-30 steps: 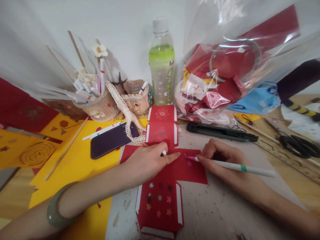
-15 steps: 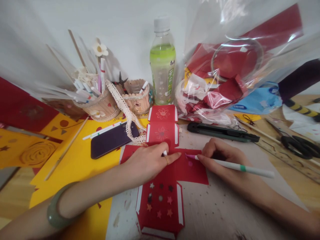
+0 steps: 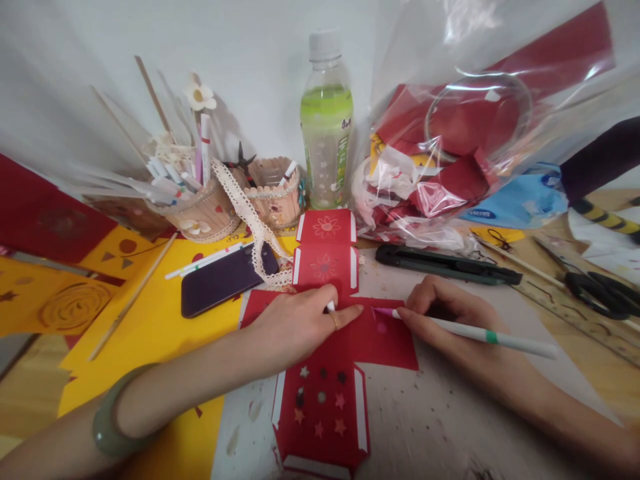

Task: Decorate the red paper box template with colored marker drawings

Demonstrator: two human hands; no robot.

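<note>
A cross-shaped red paper cut-out (image 3: 327,347) with white strips on its edges lies flat; star and round stickers dot its lower panel and drawn flowers its upper ones. My left hand (image 3: 300,323) rests across its middle, one finger stretched out on the paper. From its curled fingers pokes the end of a small white cap-like piece (image 3: 331,306), mostly hidden. My right hand (image 3: 450,313) pinches a white felt-tip pen (image 3: 465,327) with a green band. The pen's pink tip touches the right panel, near a small pink mark (image 3: 381,327).
Behind the cut-out stand a drink bottle (image 3: 326,127) and a clear bag of red scraps (image 3: 450,147). A utility knife (image 3: 447,265) and scissors (image 3: 595,290) lie right. Left are a dark phone (image 3: 227,280), lace trim (image 3: 257,233) and a pen pot (image 3: 200,210).
The pen and my right hand have shifted very slightly, with the tip still on the right panel. My left hand stays in place. The view has moved a little.
</note>
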